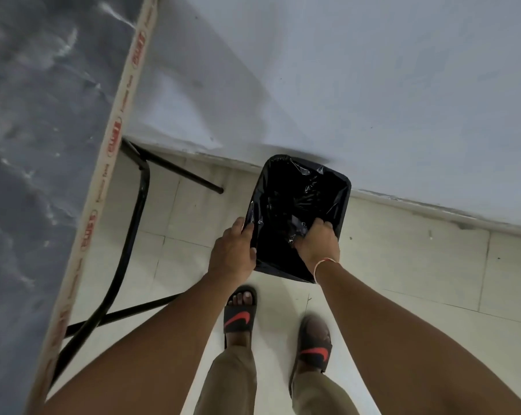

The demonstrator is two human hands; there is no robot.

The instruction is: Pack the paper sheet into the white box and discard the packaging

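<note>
A bin lined with a shiny black plastic bag stands on the tiled floor against the white wall. My left hand grips the bag at the bin's near left rim. My right hand reaches over the near right rim with its fingers closed inside the bag; whether it holds packaging or just the liner is hidden in the dark plastic. The paper sheet and the white box are out of view.
A grey marbled table top with a taped edge runs along the left, its black metal legs beneath. My feet in black sandals stand on the light floor tiles just before the bin.
</note>
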